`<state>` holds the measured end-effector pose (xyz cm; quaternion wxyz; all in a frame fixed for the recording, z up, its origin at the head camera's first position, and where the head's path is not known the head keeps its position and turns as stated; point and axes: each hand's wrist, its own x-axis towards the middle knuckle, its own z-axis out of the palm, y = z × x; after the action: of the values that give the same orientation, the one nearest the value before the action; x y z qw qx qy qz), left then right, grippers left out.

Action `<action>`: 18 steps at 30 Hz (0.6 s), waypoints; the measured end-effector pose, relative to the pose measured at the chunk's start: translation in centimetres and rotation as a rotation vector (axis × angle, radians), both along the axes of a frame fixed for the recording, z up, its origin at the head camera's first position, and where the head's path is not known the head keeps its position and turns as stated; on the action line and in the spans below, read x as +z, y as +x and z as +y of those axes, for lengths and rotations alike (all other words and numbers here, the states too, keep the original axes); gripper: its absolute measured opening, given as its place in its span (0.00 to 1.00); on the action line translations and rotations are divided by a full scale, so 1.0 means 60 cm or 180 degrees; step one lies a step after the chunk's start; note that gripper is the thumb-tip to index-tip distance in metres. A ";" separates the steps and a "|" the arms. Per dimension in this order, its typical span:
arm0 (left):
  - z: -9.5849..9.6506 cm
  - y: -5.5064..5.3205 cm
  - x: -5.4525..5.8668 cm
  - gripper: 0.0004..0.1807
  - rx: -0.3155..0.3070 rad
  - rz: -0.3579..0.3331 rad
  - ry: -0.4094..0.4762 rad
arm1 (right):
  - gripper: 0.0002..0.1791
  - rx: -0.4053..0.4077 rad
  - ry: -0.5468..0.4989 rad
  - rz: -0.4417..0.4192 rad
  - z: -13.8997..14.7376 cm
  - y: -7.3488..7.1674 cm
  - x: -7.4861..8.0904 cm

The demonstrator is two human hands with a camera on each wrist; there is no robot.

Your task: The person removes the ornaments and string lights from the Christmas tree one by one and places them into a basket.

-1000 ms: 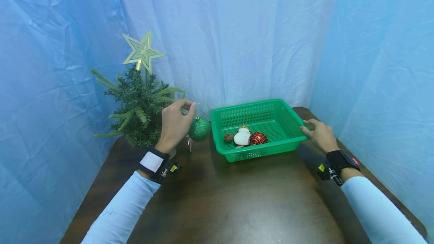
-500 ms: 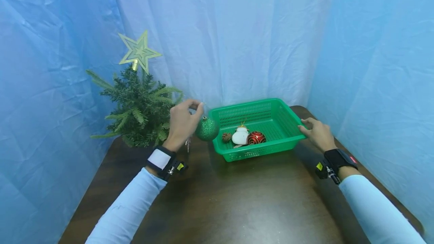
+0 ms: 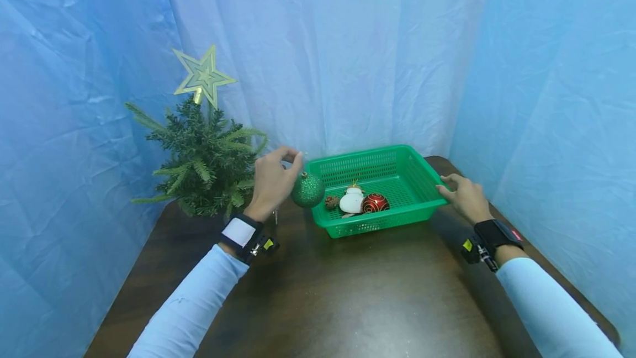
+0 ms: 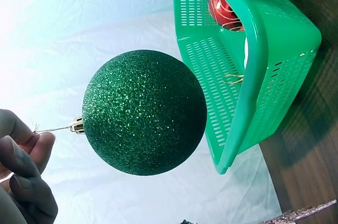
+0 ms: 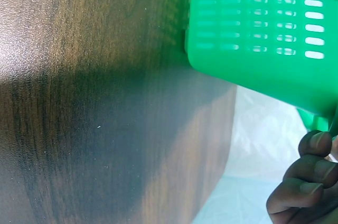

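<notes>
A glittery green Christmas ball (image 3: 308, 190) hangs by a thin gold loop pinched between the thumb and fingertips of my left hand (image 3: 274, 179). In the left wrist view the ball (image 4: 144, 113) shows its gold cap, with the string running up to the fingers (image 4: 41, 147). It hangs just off the left end of a green plastic basket (image 3: 377, 221). My right hand (image 3: 466, 196) grips the rim at the basket's right end, fingers curled under it in the right wrist view. Inside the basket lie a red ball (image 3: 375, 203) with gold swirls, a white snowman ornament (image 3: 351, 201) and a pinecone (image 3: 331, 202).
A small artificial Christmas tree (image 3: 201, 164) topped by a gold star (image 3: 204, 75) stands at the left on the dark wooden table (image 3: 348, 286). A slim pinkish glittery ornament (image 4: 306, 213) shows near the tree. Light blue curtains (image 3: 358, 59) enclose the back and sides.
My left hand has moved right, away from the tree, carrying the green ball to the basket's left end. My right hand keeps its hold on the basket rim.
</notes>
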<state>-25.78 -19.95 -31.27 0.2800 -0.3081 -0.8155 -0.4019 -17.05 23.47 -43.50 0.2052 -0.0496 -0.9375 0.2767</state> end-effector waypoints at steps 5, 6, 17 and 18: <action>0.003 0.001 0.002 0.10 -0.0016 -0.0012 -0.0016 | 0.25 0.0019 -0.0002 0.0011 -0.002 0.003 0.003; 0.004 0.001 0.001 0.11 -0.0018 -0.0015 -0.0015 | 0.25 0.0025 -0.0008 0.0010 -0.002 0.004 0.003; 0.012 -0.003 -0.008 0.10 0.0014 0.0005 -0.0035 | 0.26 0.0046 -0.0002 0.0034 -0.002 0.006 0.002; 0.013 -0.003 -0.009 0.10 0.0017 -0.0015 -0.0036 | 0.26 0.0051 -0.0009 0.0037 -0.003 0.006 0.002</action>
<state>-25.94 -19.16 -31.79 0.2774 -0.3066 -0.8193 -0.3973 -16.70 23.30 -43.41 0.2083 -0.0407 -0.9363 0.2799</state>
